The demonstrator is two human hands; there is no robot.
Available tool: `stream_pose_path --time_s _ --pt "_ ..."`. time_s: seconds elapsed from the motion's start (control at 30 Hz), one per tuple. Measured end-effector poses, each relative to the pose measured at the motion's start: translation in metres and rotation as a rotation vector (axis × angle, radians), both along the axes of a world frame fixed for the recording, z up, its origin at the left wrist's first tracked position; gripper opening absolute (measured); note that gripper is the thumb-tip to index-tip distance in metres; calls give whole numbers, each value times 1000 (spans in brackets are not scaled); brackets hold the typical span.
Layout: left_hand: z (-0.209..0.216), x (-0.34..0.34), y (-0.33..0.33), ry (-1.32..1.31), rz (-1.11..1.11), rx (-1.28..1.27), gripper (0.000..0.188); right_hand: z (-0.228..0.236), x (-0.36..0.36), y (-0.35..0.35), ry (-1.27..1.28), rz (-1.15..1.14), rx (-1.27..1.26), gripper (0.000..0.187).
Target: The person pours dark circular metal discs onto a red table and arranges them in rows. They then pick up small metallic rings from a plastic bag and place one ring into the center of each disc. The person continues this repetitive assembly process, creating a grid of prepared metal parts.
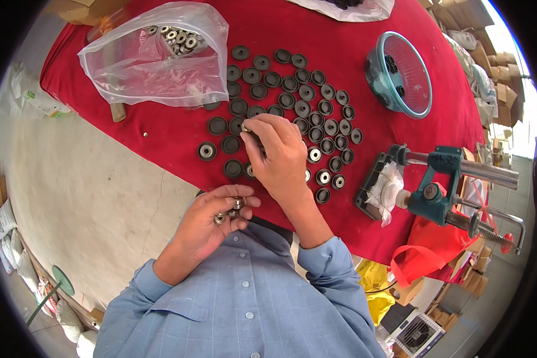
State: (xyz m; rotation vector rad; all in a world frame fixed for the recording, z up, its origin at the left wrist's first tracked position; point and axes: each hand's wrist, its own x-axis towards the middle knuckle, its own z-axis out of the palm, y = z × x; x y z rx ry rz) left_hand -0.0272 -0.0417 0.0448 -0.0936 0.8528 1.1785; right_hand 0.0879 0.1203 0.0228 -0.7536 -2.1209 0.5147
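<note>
My left hand (191, 230) is curled near the table's front edge around several small shiny metal bearings (237, 204). My right hand (280, 156) reaches over the rows of black round caps (252, 75). Its thumb and forefinger pinch a metal bearing (245, 127) above one of the caps; the hand covers part of the rows. A cap at the left end (207, 151) has a bearing in its middle, as do several caps to the right of my right wrist. Many other caps hold no bearing.
A clear plastic bag (149, 74) with loose bearings (182, 40) lies at the far left of the red cloth (340, 224), over a wooden handle (118, 112). On the right are a blue-green basket (426, 74) with black parts and a green hand press (431, 191).
</note>
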Motion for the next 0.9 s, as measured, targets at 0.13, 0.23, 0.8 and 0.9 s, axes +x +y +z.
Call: stream_pose_path --time_s 0.13,0.23,0.8,0.9 --pt "-15 -6 -5 -78 -14 17 34 -8 -12 3 -64 23 19 24" --pt "-17 -8 -5 -110 -15 15 33 -17 -14 3 -117 25 28 23" --pt "-28 -10 -6 -210 -26 40 34 0 -3 -21 -525 -13 214 45" --pt "-31 -10 -8 -215 -5 46 34 -7 -3 -25 -518 -48 207 47"
